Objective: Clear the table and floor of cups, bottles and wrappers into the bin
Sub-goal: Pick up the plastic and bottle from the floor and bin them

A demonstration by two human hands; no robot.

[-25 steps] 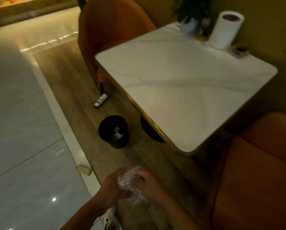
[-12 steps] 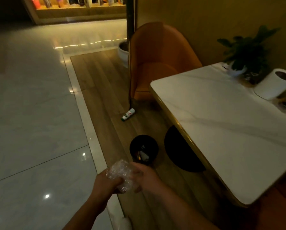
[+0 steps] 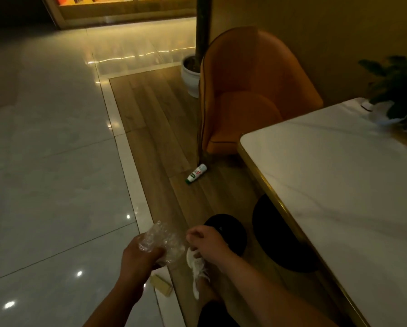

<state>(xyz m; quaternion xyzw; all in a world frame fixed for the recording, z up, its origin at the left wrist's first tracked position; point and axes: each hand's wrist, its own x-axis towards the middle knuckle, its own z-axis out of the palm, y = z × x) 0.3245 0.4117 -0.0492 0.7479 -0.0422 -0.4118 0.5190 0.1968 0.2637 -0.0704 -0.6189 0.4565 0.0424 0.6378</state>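
Since half a second ago the view has swung left and forward: the paper roll has gone out of sight on the right, the table edge now runs down the right side, and the right hand has let go of the crumpled wrapper it shared with the left.

The pale tiled floor (image 3: 51,173) lies wide and bare on the left, bordered by a light strip where the wooden floor (image 3: 155,128) begins. That wooden lane runs clear from the far white plant pot (image 3: 190,74) down toward the hands. The marble table (image 3: 339,185) with its gold rim closes in the right side, its dark round base (image 3: 280,239) beneath it. The orange chair (image 3: 249,90) stands at the table's far end. The black bin (image 3: 230,232) sits on the wood just left of the table base, partly hidden behind the right hand.

A small white bottle (image 3: 196,173) lies on its side by the chair's foot, well beyond the bin. A small tan block (image 3: 161,285) lies on the tile below the left hand.

The left hand (image 3: 138,258) is closed around the clear plastic wrapper (image 3: 161,239), held just left of the bin. The right hand (image 3: 208,241) is loosely curled, holding nothing, just beside the wrapper and over the bin's near edge.
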